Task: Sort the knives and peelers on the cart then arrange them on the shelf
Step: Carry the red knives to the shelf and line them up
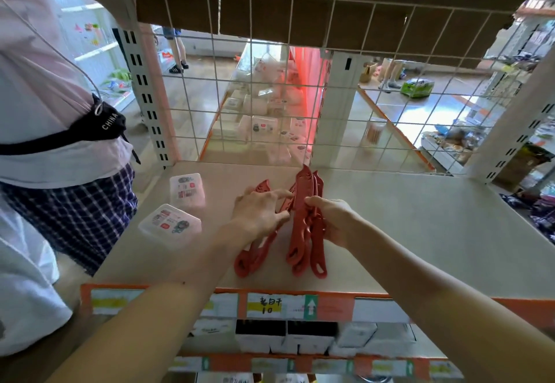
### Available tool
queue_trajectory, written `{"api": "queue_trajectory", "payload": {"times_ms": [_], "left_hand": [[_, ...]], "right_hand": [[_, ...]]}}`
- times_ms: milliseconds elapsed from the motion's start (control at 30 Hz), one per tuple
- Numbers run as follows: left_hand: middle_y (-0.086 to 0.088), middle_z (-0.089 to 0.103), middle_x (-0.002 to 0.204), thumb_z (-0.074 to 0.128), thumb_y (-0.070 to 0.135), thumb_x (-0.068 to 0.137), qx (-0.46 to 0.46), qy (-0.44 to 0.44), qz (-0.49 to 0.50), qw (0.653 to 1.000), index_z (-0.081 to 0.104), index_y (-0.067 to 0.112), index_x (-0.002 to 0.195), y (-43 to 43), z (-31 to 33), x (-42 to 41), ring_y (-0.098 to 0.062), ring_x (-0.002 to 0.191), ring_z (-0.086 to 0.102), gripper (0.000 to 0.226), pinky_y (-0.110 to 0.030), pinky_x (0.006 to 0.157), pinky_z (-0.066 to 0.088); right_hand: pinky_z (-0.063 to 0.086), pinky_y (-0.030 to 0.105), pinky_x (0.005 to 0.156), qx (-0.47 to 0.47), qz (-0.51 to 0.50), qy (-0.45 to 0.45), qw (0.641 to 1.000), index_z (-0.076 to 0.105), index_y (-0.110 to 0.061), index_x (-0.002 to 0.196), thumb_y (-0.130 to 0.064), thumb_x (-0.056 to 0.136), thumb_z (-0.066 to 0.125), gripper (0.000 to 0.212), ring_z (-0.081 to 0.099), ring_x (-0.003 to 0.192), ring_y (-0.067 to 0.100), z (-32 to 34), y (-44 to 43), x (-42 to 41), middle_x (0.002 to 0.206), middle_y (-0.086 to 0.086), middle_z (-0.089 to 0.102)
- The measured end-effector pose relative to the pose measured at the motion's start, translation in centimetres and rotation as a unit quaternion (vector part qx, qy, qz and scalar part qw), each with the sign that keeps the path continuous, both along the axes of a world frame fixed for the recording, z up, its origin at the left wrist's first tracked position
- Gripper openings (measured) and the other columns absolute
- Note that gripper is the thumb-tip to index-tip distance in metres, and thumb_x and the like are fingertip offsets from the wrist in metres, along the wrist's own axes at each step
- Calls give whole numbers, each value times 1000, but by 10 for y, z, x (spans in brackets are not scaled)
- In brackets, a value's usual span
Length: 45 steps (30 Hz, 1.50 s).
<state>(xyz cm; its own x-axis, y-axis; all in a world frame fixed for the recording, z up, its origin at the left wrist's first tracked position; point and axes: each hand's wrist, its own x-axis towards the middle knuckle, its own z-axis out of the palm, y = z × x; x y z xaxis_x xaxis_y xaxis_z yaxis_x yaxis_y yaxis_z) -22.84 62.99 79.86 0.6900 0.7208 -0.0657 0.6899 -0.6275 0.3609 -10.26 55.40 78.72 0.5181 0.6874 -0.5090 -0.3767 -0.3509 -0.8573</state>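
Note:
Several red sheathed knives lie and stand on the pale shelf board (405, 232). My right hand (333, 220) grips a bunch of red knives (306, 202) held upright on their edges, tips pointing to the wire back. My left hand (261, 211) rests with straight fingers over a second small group of red knives (255, 253) lying flat to the left; its fingertips touch the held bunch. The handles with oval holes point toward me.
Two clear plastic boxes (171, 220) with printed labels lie on the shelf's left side. Another person (45, 142) stands close at the left. A white wire grid (300, 82) closes the shelf's back. Boxes fill the shelf below (300, 337).

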Motion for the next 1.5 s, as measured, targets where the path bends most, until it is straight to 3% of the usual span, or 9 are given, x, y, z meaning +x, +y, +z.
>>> {"api": "queue_trajectory", "payload": {"times_ms": [200, 433, 733, 1100, 1333, 1500], "left_hand": [[-2, 63, 121, 47, 33, 91, 51, 8, 16, 999, 49, 40, 130, 3, 5, -8, -26, 123, 41, 40, -35, 103, 35], [1, 52, 120, 47, 44, 90, 77, 66, 19, 995, 62, 38, 117, 2, -1, -17, -29, 121, 29, 31, -35, 97, 35], [7, 59, 121, 45, 45, 91, 31, 56, 9, 998, 64, 36, 115, -1, 1, -19, -26, 120, 30, 32, -33, 92, 32], [-1, 60, 126, 45, 45, 91, 44, 76, 5, 996, 57, 32, 126, -7, -1, -24, -29, 123, 34, 39, -36, 97, 40], [-7, 55, 125, 47, 35, 94, 84, 78, -1, 993, 58, 14, 125, -15, -9, -19, -26, 119, 44, 38, -35, 101, 41], [-11, 49, 129, 44, 32, 97, 67, 87, 41, 993, 57, 7, 122, -12, -7, -15, -31, 124, 38, 38, -37, 101, 40]], "right_hand": [[43, 17, 34, -14, 14, -21, 1000, 59, -5, 74, -7, 84, 63, 11, 49, 27, 10, -1, 0, -2, 44, 3, 56], [46, 24, 44, -24, 35, -33, 999, 62, -5, 76, -7, 82, 67, 8, 53, 38, 14, -3, 3, -5, 62, 9, 59], [47, 20, 36, -33, 28, -34, 998, 62, -1, 85, -6, 81, 69, 10, 53, 30, 12, -9, 0, -5, 62, 9, 59], [47, 22, 37, -43, 12, -42, 998, 63, 5, 105, -8, 78, 73, 32, 54, 30, 11, -13, 3, -5, 63, 8, 59], [46, 20, 35, -47, 11, -46, 998, 62, 1, 82, -5, 78, 73, 13, 54, 30, 12, -11, 10, -6, 62, 9, 59], [48, 22, 37, -44, 25, -50, 997, 61, -1, 75, -2, 78, 72, 11, 55, 31, 13, -9, 16, -8, 63, 11, 61]]}}
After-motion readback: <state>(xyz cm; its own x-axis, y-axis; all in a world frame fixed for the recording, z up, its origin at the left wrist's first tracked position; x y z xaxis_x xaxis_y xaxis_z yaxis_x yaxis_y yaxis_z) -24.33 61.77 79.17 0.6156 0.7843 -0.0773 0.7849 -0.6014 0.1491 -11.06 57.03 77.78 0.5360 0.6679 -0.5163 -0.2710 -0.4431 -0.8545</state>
